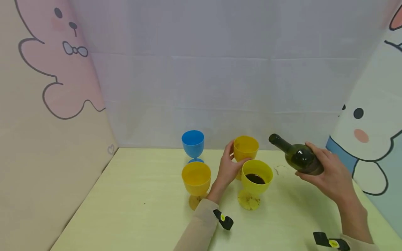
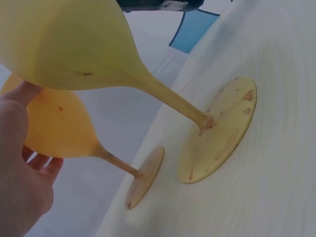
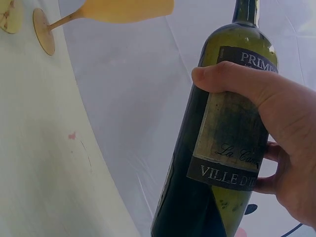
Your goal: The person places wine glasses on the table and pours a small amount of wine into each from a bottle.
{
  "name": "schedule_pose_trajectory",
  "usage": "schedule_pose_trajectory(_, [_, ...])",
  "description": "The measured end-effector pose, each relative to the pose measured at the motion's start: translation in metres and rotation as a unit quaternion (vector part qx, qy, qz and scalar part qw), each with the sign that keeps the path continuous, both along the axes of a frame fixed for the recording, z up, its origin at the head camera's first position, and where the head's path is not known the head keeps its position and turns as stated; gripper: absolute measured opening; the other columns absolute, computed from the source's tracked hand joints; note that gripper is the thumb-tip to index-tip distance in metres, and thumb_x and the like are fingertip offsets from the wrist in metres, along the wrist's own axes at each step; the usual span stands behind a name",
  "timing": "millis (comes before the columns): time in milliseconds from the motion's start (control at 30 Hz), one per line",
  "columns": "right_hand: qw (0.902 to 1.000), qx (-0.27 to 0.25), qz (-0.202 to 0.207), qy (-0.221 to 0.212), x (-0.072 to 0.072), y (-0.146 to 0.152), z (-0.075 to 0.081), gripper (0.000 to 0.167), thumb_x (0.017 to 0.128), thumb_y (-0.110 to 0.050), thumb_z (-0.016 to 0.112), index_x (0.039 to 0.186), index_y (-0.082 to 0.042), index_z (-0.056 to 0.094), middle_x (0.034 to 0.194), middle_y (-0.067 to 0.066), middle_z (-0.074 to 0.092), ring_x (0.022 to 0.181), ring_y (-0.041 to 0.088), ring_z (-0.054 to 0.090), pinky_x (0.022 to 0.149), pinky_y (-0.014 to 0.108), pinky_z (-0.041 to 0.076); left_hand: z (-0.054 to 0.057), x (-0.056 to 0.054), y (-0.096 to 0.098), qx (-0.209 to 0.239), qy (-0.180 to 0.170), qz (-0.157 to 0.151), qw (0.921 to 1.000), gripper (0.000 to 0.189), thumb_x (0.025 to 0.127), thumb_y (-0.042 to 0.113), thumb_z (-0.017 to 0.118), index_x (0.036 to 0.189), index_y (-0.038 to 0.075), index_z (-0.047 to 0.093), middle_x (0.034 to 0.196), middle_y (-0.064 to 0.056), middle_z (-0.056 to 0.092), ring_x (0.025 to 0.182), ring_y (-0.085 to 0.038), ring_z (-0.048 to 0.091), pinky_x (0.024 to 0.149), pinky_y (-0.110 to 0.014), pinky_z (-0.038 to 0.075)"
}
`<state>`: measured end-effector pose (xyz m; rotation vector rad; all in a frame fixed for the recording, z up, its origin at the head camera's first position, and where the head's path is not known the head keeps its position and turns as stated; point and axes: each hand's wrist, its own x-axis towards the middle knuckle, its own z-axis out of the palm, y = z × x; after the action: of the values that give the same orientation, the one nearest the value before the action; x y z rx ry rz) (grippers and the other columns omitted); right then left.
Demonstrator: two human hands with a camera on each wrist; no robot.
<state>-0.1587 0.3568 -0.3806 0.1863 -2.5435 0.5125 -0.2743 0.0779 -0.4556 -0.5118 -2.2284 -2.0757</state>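
Note:
A green glass wine bottle [image 1: 299, 158] is gripped round its body by my right hand [image 1: 333, 170], tilted with its neck toward the left. In the right wrist view, dark liquid shows inside the bottle [image 3: 187, 187], and the thumb lies across its label. My left hand [image 1: 227, 167] holds the bowl of the back orange goblet [image 1: 246, 146], fingers round its far side and thumb toward me. Just in front of that goblet stands a yellow goblet [image 1: 257, 174] with dark liquid in it. Its stained foot [image 2: 222, 133] rests on the table in the left wrist view.
An orange goblet [image 1: 196, 177] stands left of my left forearm, with a blue goblet [image 1: 193, 143] behind it. The pale table [image 1: 141, 209] meets a white cloth backdrop [image 1: 220, 87]. Small reddish stains [image 3: 72, 136] mark the tabletop near the bottle.

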Motion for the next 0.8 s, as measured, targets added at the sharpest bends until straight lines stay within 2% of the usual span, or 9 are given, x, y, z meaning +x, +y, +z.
schedule_pose_trajectory(367, [0.9990,0.024,0.028,0.023,-0.017,0.000,0.005,0.110,0.055,-0.023,0.095,0.151,-0.021,0.042,0.116,0.027,0.057,0.102,0.046,0.050,0.073,0.059,0.040,0.000,0.000,-0.003,0.009,-0.001,0.006,0.9999,0.077,0.086,0.029,0.079,0.150,0.027,0.038,0.149,0.006,0.047,0.134,-0.017,0.047,0.114,-0.042,0.041])
schedule_pose_trajectory(667, [0.9963,0.080,0.019,0.028,-0.027,0.002,0.009,0.111,0.056,-0.027,0.094,0.152,-0.023,0.040,0.116,0.025,0.059,0.095,0.042,0.050,0.066,0.053,0.041,0.002,0.002,0.000,-0.002,-0.018,0.008,0.9998,0.078,0.086,0.032,0.078,0.152,0.026,0.036,0.150,0.005,0.046,0.136,-0.018,0.046,0.114,-0.041,0.041])
schedule_pose_trajectory(800, [0.9957,0.086,0.020,0.027,-0.031,0.002,0.010,0.110,0.056,-0.027,0.094,0.152,-0.023,0.040,0.117,0.025,0.058,0.096,0.043,0.050,0.065,0.055,0.042,0.002,0.003,0.001,-0.008,-0.019,0.008,0.9998,0.078,0.087,0.032,0.078,0.152,0.026,0.035,0.151,0.006,0.045,0.136,-0.017,0.046,0.115,-0.040,0.041])
